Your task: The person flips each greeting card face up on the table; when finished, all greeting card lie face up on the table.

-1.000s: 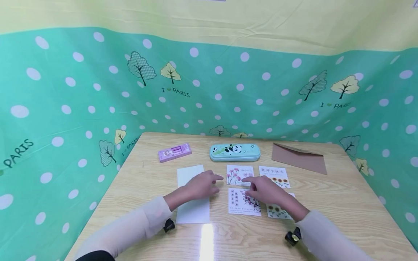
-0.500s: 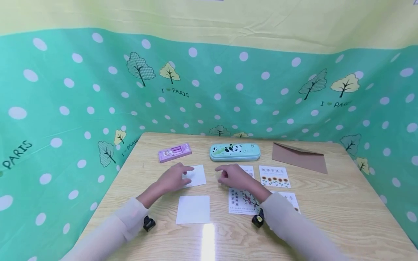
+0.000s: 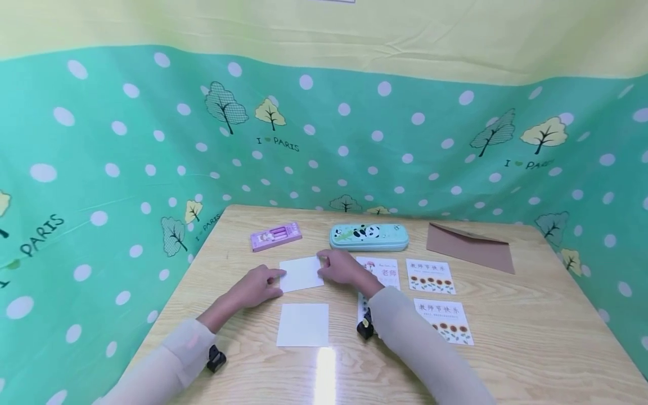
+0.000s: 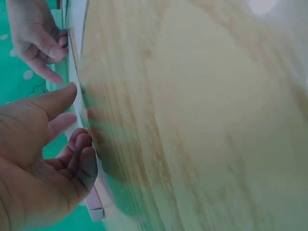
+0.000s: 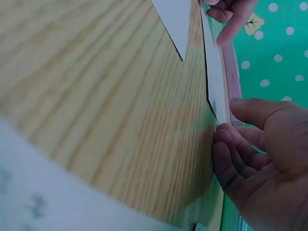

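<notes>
A blank white card (image 3: 302, 274) lies slightly askew on the wooden table. My left hand (image 3: 259, 286) touches its left edge, thumb and index finger spread apart and the other fingers loosely bent. Over at the right edge, my right hand (image 3: 341, 267) has index finger and thumb set against the card, also spaced apart. In the right wrist view the fingers of my right hand (image 5: 264, 154) sit right at the card's edge. Nearer me lies a second blank card (image 3: 302, 325). My right forearm covers part of a pink-flower card (image 3: 387, 271) and most of another printed card below it.
Two sunflower cards (image 3: 430, 276) lie on the right, one behind the other. Behind the cards stand a purple box (image 3: 275, 236), a light blue panda pencil case (image 3: 369, 237) and a brown envelope (image 3: 471, 247). A polka-dot curtain (image 3: 354, 140) closes off the table's far side.
Both hands have moved left, the right one from over the printed cards to the far blank card's right edge. My left hand has uncovered the two blank cards and now touches the far one's left edge.
</notes>
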A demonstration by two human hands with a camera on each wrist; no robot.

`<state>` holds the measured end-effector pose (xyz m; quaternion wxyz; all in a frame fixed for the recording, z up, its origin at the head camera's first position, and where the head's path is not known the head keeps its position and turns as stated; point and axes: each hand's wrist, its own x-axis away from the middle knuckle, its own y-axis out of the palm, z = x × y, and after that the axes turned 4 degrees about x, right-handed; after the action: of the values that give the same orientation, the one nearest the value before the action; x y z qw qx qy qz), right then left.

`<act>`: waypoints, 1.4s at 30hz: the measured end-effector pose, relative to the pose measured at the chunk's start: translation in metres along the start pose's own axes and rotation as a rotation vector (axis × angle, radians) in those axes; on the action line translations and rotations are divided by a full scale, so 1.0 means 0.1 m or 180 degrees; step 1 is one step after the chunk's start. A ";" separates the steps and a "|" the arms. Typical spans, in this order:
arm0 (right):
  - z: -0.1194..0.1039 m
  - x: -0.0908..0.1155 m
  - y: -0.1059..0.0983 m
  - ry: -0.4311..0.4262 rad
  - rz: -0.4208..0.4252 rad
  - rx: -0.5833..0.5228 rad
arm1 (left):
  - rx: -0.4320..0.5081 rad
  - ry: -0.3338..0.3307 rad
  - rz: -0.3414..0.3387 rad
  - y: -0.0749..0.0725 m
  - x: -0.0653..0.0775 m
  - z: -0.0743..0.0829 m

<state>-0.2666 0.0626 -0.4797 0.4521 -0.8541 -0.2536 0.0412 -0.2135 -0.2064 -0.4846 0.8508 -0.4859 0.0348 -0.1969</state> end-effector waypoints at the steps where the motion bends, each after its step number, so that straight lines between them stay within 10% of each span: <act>1: -0.01 -0.02 0.00 0.0037 -0.0017 0.0029 | -0.0004 0.0023 0.0005 0.01 0.00 -0.01; 11: -0.01 -0.09 0.03 0.0346 -0.0102 0.0130 | 0.0041 -0.0045 -0.0053 0.00 -0.05 0.02; 42: 0.04 -0.04 0.11 0.0094 0.0254 -0.0416 | 0.0285 -0.0217 0.0129 0.08 -0.05 0.00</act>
<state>-0.2672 0.0583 -0.4917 0.3971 -0.8918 -0.2148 0.0300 -0.2159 -0.2009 -0.4924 0.8762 -0.4531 0.0068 -0.1643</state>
